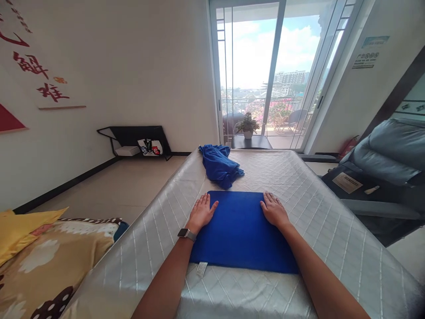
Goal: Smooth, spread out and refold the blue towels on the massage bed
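A blue folded cloth (244, 232) lies flat on a table with a quilted silver cover (332, 239). My left hand (202, 212) rests flat at the cloth's upper left edge, fingers stretched forward and thumb apart. A watch (187, 234) is on that wrist. On the opposite edge my right hand (274, 208) lies palm down, its fingers also straight. Neither hand grips anything. A small white tag (201, 269) sticks out at the cloth's near left edge. Beyond the flat cloth is a crumpled blue cloth (221, 166), touched by neither hand.
A potted plant (248, 125) stands on a chair (252, 141) past the table's far end, before the sliding glass door. At right is a dark armchair (388, 150). Patterned bedding (56, 261) is at lower left; a low black rack (139, 133) stands by the wall.
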`<action>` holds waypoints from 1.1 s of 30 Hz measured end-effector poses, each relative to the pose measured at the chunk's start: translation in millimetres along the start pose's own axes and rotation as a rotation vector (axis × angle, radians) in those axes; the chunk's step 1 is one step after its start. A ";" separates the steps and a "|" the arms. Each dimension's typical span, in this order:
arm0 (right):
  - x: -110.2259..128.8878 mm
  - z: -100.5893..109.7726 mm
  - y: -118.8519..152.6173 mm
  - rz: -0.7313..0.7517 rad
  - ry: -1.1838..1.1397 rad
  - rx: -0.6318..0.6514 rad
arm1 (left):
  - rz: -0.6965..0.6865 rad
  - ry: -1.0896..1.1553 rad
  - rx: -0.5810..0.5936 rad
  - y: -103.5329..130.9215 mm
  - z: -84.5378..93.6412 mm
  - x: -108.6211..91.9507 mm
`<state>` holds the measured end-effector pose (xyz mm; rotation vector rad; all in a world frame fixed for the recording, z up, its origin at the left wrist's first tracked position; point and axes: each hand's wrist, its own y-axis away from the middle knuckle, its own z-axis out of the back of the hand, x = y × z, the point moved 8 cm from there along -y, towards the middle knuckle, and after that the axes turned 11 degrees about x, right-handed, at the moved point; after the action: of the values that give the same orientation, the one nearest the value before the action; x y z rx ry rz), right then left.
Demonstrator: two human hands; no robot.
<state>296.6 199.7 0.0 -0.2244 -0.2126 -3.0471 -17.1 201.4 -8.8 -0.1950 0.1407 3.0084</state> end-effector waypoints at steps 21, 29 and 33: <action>1.4 2.5 4.3 0.009 -0.025 -0.019 | -0.413 0.052 -0.045 -26.9 -4.8 -215.9; 2.4 4.6 4.3 -0.008 -0.044 -0.012 | -0.231 0.023 -0.028 -34.2 -2.0 -134.1; 2.1 2.8 2.6 -0.011 -0.044 0.006 | -0.121 -0.008 -0.004 -30.1 3.4 -71.5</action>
<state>295.2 197.4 3.3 -0.2916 -0.2264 -3.0545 56.7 223.2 1.6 -0.1854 0.1173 2.8891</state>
